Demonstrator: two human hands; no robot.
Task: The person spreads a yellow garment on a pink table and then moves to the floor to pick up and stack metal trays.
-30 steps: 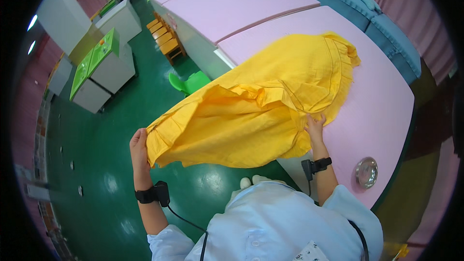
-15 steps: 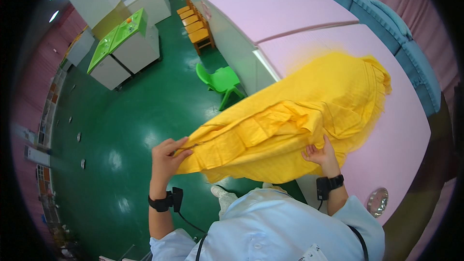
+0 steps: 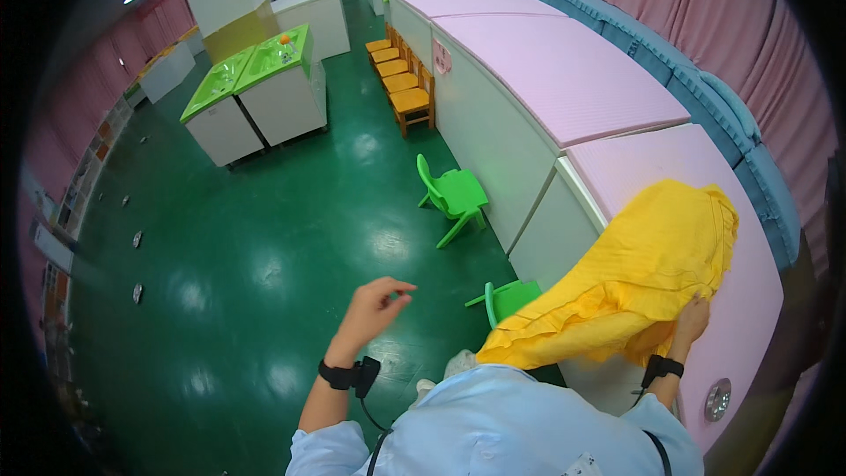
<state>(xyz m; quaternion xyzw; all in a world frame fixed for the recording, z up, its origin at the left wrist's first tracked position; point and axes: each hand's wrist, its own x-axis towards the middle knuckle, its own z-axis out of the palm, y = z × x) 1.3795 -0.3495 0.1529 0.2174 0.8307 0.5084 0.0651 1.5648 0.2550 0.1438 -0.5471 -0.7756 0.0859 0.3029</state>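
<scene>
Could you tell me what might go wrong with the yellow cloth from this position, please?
1. Only the right hand grips the yellow cloth; the left hand is open and off it, so the cloth may slip.
2. Much of the cloth hangs past the edge of the pink-topped table, so it could slide to the green floor.

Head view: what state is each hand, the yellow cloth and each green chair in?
left hand: empty, raised over the green floor, fingers loosely curled.
right hand: gripping the cloth's edge at the table.
yellow cloth: bunched, draped over the pink table's near edge, partly hanging off.
green chair: upright on the floor.
second green chair: partly hidden by the cloth, seemingly tipped.
</scene>
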